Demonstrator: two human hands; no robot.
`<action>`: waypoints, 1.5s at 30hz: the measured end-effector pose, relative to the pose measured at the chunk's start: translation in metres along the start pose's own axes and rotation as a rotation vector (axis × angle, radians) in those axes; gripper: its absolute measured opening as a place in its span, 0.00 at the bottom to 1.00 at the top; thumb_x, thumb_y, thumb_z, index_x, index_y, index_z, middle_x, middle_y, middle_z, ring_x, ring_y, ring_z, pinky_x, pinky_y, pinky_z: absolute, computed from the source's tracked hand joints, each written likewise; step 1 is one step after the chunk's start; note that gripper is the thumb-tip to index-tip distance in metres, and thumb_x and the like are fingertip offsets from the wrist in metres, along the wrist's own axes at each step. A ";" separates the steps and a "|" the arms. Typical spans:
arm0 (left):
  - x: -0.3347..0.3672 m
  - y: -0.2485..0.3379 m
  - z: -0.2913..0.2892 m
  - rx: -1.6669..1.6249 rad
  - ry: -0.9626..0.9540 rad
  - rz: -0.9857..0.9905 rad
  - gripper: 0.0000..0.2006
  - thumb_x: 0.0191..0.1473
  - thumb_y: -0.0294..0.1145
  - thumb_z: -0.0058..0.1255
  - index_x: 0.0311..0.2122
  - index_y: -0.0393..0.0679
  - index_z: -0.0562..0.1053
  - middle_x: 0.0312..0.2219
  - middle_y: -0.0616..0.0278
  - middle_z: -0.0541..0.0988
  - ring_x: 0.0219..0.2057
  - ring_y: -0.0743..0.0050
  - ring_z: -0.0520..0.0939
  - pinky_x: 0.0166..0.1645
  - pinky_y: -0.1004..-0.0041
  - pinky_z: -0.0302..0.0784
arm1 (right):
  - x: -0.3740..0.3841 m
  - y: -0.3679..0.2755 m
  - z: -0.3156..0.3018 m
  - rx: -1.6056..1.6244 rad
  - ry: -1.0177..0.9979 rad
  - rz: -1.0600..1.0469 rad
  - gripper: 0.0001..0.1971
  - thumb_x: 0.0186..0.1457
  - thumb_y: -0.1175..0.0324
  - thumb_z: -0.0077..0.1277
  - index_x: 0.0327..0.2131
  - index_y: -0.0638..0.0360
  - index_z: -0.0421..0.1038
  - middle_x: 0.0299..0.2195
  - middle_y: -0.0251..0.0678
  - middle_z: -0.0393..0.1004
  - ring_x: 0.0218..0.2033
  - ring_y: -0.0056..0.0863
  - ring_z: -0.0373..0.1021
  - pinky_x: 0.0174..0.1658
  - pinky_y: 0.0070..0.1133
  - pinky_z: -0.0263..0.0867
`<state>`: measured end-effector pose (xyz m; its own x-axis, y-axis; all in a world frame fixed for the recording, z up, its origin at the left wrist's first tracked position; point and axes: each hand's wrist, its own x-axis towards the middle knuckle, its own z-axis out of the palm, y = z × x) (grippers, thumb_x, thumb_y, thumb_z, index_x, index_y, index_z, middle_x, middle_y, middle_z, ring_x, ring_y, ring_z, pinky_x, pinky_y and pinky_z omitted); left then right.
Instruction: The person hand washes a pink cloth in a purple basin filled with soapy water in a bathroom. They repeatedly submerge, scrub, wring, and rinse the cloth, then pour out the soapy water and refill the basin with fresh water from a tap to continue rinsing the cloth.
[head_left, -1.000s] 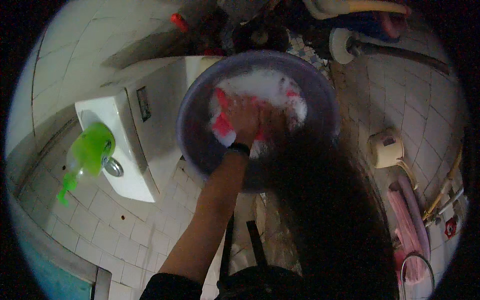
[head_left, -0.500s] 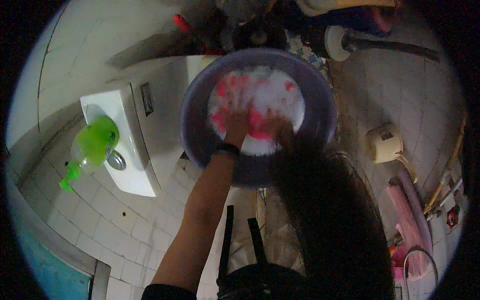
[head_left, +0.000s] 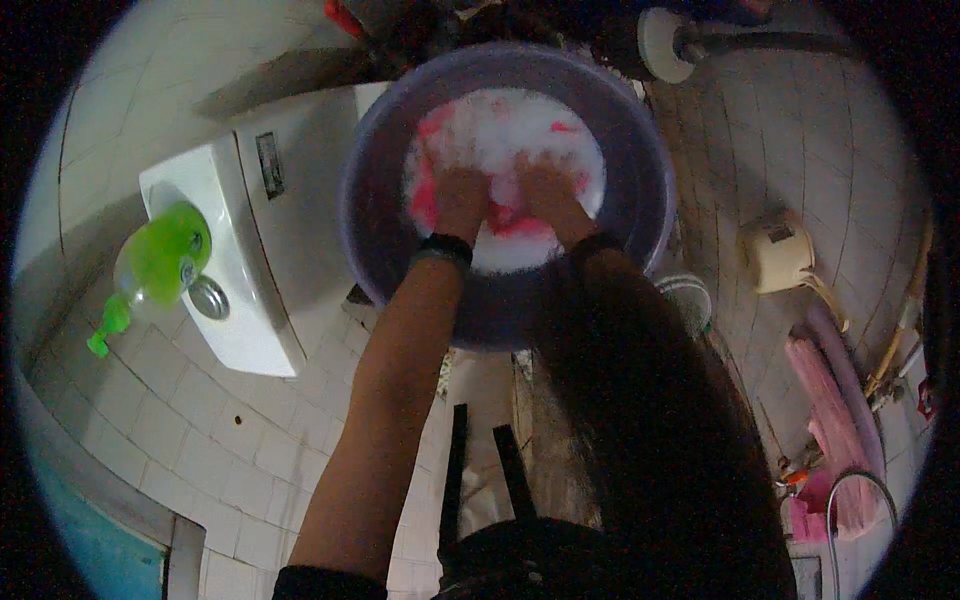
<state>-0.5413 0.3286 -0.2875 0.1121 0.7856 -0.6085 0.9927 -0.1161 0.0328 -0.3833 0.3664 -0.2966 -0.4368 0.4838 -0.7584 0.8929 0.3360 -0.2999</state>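
Observation:
A wide purple basin [head_left: 655,180] holds whitish, sudsy water [head_left: 505,107] with red cloth [head_left: 512,224] showing through in patches. Both my arms reach down into it. My left hand [head_left: 462,190] is in the suds on the left side, fingers stretched forward over the cloth and partly blurred. Beside it, my right hand [head_left: 548,185] lies with its fingers spread among the suds, close to the cloth. Neither hand shows a grip on the fabric. Foam partly covers the fingertips. Dark bands circle both wrists, and long dark hair hangs over my right forearm.
At left, a green pump bottle [head_left: 165,255] lies on a white toilet tank lid [head_left: 245,300] beside a round flush button. A cream dipper [head_left: 778,257] and pink mesh cloth [head_left: 835,430] are at right. A white-ended dark hose [head_left: 665,45] is at the far right.
The basin and surroundings sit higher in view. My right hand has moved forward beside the left and its fingers have spread. Less red cloth shows between my hands.

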 end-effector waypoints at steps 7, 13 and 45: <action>-0.043 0.011 0.000 -0.163 0.117 -0.122 0.55 0.38 0.53 0.69 0.70 0.52 0.53 0.67 0.55 0.58 0.70 0.37 0.42 0.68 0.31 0.31 | -0.053 -0.013 0.024 -0.055 0.421 0.011 0.55 0.34 0.46 0.70 0.66 0.47 0.54 0.66 0.51 0.53 0.67 0.62 0.44 0.66 0.56 0.40; -0.042 0.009 0.025 -0.330 -0.169 -0.153 0.54 0.38 0.54 0.70 0.69 0.59 0.52 0.69 0.58 0.51 0.70 0.35 0.41 0.67 0.32 0.39 | -0.049 -0.003 0.044 0.022 0.046 -0.003 0.41 0.42 0.55 0.62 0.62 0.48 0.59 0.62 0.49 0.58 0.65 0.57 0.49 0.64 0.46 0.48; -0.082 0.036 -0.082 -0.760 0.402 0.134 0.16 0.52 0.36 0.57 0.47 0.49 0.75 0.38 0.54 0.81 0.40 0.49 0.82 0.44 0.57 0.78 | -0.169 -0.005 -0.096 0.687 0.671 -0.315 0.10 0.61 0.70 0.51 0.44 0.59 0.64 0.35 0.46 0.74 0.39 0.44 0.75 0.41 0.30 0.69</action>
<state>-0.5109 0.3098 -0.1709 0.0954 0.9661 -0.2399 0.7147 0.1013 0.6921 -0.3242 0.3601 -0.1115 -0.4461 0.8791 -0.1682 0.5036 0.0912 -0.8591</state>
